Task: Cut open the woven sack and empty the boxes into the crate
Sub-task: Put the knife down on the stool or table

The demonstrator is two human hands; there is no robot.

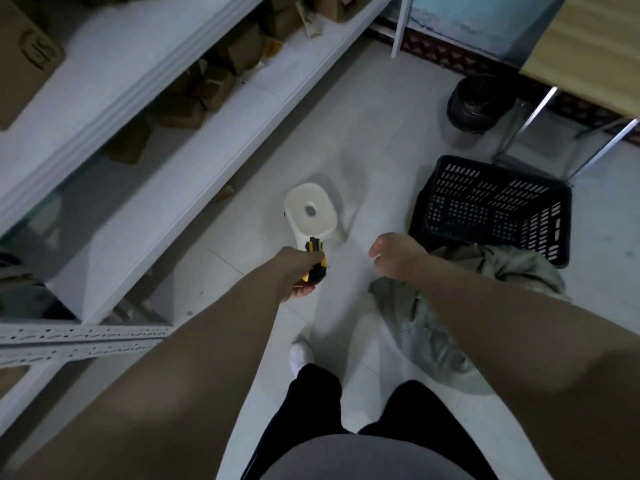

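I stand over a white tiled floor. My left hand [299,271] grips a yellow and black utility knife [316,259], held just in front of a small white stool [313,213]. My right hand [394,256] hovers with its fingers loosely curled and nothing in them, above the grey-green woven sack [433,327], which lies crumpled on the floor under my right forearm. The black perforated plastic crate [498,206] stands just beyond the sack to the right; its inside looks bare.
White metal shelves [207,133] with several brown cardboard boxes [211,88] run along the left. A black bin [479,102] and a wooden table [588,46] on metal legs stand at the back right. My legs and one white sock show below.
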